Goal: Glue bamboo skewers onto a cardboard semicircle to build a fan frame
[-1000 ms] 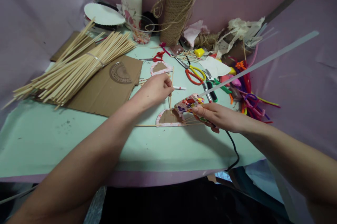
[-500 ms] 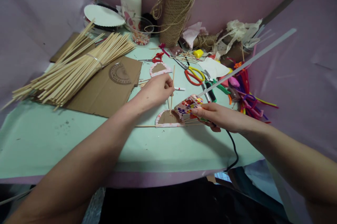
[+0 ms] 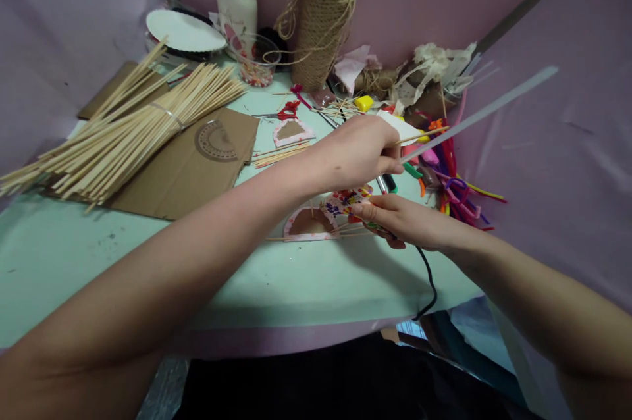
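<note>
My left hand (image 3: 363, 150) is closed, with a thin bamboo stick (image 3: 425, 135) poking out past its fingers. Its fingertips are at the lower part of a long translucent glue stick (image 3: 486, 110), which slants up to the right from a patterned glue gun (image 3: 345, 201). Around the glue gun's handle my right hand (image 3: 390, 216) is wrapped. Below the gun's front end lies a half-round cardboard piece (image 3: 310, 222) with a pink-and-white edging and thin sticks on it. The nozzle is hidden from view.
A tied bundle of bamboo sticks (image 3: 153, 124) lies on cardboard (image 3: 197, 176) at left. Behind stand a twine spool (image 3: 323, 25), a bottle (image 3: 236, 5) and a bead cup (image 3: 255, 68). Pipe cleaners (image 3: 459, 189) crowd the right, and the gun's black cord (image 3: 432, 275) hangs over the front edge.
My left hand has moved right and up from above the cardboard piece to the glue stick, carrying the bamboo stick, now tilted sideways. My right hand stays on the glue gun.
</note>
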{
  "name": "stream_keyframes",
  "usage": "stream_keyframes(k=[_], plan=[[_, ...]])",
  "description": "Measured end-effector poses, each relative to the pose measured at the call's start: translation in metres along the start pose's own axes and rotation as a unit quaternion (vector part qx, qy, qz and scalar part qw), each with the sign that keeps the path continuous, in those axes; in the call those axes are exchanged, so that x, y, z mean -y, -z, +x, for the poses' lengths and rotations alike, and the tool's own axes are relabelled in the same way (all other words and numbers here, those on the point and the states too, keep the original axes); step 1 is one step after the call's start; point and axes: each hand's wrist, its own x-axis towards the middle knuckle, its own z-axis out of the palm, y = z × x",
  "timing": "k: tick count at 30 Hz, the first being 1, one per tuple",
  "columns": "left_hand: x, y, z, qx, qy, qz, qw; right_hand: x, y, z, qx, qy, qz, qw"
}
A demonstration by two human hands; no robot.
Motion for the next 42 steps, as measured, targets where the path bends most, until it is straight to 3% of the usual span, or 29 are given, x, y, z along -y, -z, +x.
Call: stream_keyframes(k=[9,12,15,19,24,31,38,42], plan=[[0.003,0.000,-0.011,-0.045,0.012,-0.075,0.996,0.005,0.000,-0.002,0.005,0.006,-0.013,1.000],[0.001,0.010,-0.020,-0.097,0.043,-0.129,0.986,0.003,0.002,-0.003,-0.001,0.000,-0.011,1.000],[0.009,0.019,-0.035,-0.178,0.101,-0.217,0.955,0.000,0.003,-0.005,0.012,-0.003,0.000,1.000],[0.035,0.018,-0.052,-0.240,0.168,-0.315,0.903,0.001,0.001,-0.005,0.031,0.001,0.008,0.999],[0.055,0.010,-0.059,-0.302,0.253,-0.331,0.857,0.004,0.000,-0.003,0.032,-0.001,-0.026,0.999],[0.064,0.009,-0.060,-0.306,0.267,-0.380,0.831,0.005,0.001,-0.002,0.035,0.008,-0.048,0.998],[0.067,0.009,-0.061,-0.290,0.280,-0.348,0.847,0.005,0.000,-0.002,0.041,0.018,-0.056,0.997],[0.064,0.009,-0.062,-0.296,0.270,-0.397,0.826,0.007,0.000,-0.002,0.038,0.014,-0.056,0.998]])
